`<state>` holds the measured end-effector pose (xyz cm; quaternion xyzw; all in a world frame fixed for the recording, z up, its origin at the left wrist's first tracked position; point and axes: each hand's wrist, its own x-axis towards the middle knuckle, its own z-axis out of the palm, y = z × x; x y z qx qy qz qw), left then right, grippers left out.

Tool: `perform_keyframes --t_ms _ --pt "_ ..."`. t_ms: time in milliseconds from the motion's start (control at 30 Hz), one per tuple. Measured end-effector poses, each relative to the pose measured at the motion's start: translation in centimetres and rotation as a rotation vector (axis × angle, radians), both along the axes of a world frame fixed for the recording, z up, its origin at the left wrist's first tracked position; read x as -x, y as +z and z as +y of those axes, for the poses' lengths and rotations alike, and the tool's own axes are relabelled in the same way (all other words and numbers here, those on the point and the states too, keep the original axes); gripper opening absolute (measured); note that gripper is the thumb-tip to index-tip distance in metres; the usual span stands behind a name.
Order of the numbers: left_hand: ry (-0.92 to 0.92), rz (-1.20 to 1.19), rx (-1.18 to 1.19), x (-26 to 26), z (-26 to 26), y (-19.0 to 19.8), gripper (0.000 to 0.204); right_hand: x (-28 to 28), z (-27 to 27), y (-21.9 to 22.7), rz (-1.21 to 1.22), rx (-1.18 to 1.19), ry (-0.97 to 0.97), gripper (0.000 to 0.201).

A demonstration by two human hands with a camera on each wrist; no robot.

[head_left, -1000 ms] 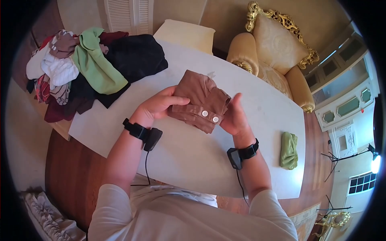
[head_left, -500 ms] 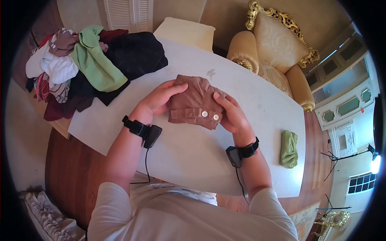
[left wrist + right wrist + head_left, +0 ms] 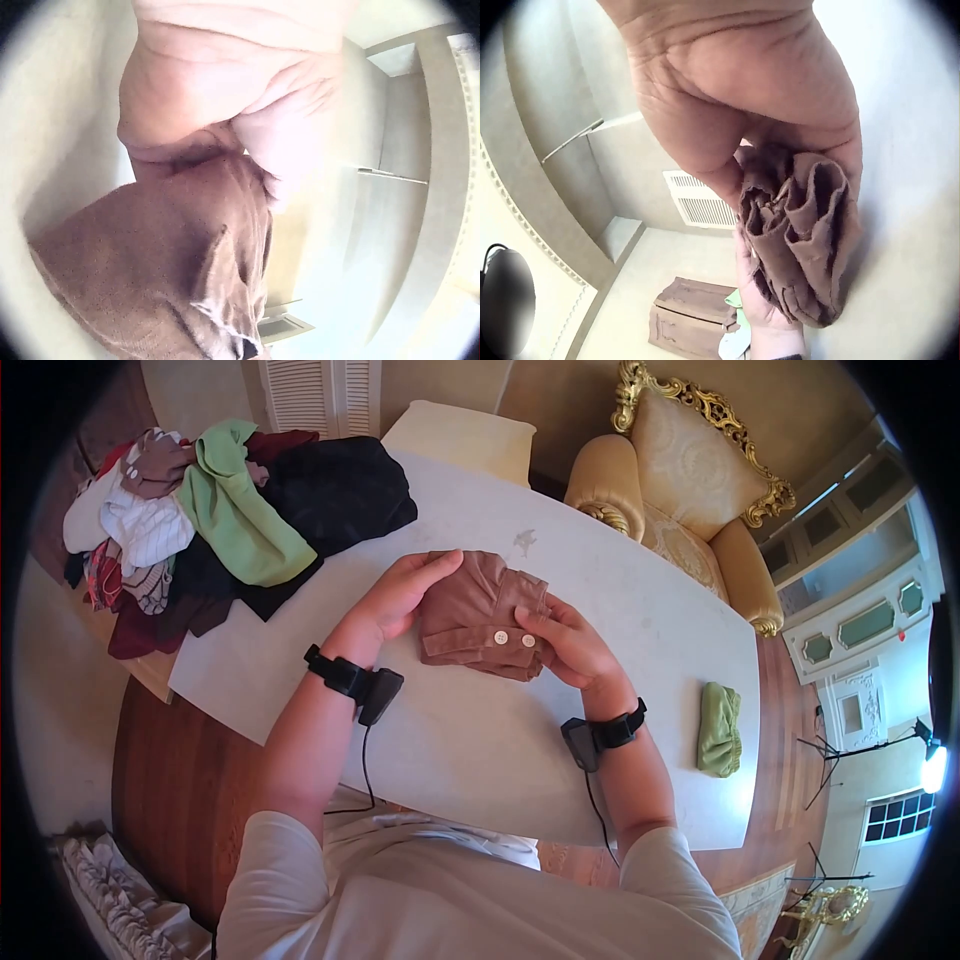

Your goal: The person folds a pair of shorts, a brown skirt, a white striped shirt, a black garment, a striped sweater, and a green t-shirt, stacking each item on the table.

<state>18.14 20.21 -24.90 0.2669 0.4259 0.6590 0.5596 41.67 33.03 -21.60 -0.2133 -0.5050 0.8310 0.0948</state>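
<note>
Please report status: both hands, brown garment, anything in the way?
Left hand, right hand: both gripping brown garment. Garment folded, two white buttons showing. Nothing seen in the way.

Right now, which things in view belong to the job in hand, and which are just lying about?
In the job:
folded brown cloth garment with white buttons, held by left grip and right grip
pale flat-topped table underneath
likely: heaped multicoloured clothes, small folded green garment

Just lying about:
gold-framed beige upholstered armchair
lit lamp on black stand
</note>
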Motion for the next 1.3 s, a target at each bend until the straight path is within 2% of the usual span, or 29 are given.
perform_keyframes --t_ms 333,433,533,633,733,833,1033,1133,1233,1300 --pt "0.055 0.088 -0.042 -0.3 0.1 -0.3 0.036 0.1 1.0 -1.0 0.011 -0.039 -0.043 0.037" --pt "-0.012 0.173 -0.053 0.2 0.2 -0.8 0.036 0.1 0.8 -0.8 0.008 -0.039 -0.040 0.037" --pt "-0.006 0.167 -0.023 0.2 0.2 -0.8 0.043 0.2 0.8 -1.0 0.060 -0.039 -0.026 0.037" --pt "-0.041 0.036 0.015 -0.2 -0.1 0.2 0.050 0.2 0.6 -0.7 0.095 -0.016 -0.099 0.037" --pt "-0.221 -0.009 0.055 -0.4 -0.6 0.1 0.057 0.1 0.8 -0.7 0.164 -0.002 -0.159 0.037" --pt "-0.334 0.270 0.089 -0.5 -0.9 0.4 0.059 0.1 1.3 -1.0 0.158 -0.052 -0.174 0.037" --pt "-0.303 0.288 0.078 -0.2 -1.0 0.6 0.056 0.3 0.8 -0.7 0.176 -0.018 -0.178 0.037" --pt "-0.134 0.046 0.004 -0.2 -0.3 -0.7 0.056 -0.1 1.1 -0.4 0.181 -0.030 -0.161 0.037" --pt "-0.025 0.046 0.026 0.7 0.3 -1.7 0.054 -0.2 0.6 0.6 0.183 -0.026 -0.202 0.037" --pt "0.008 0.000 -0.005 2.5 1.0 -4.4 0.047 -0.5 1.1 1.0 0.201 -0.103 -0.238 0.037"
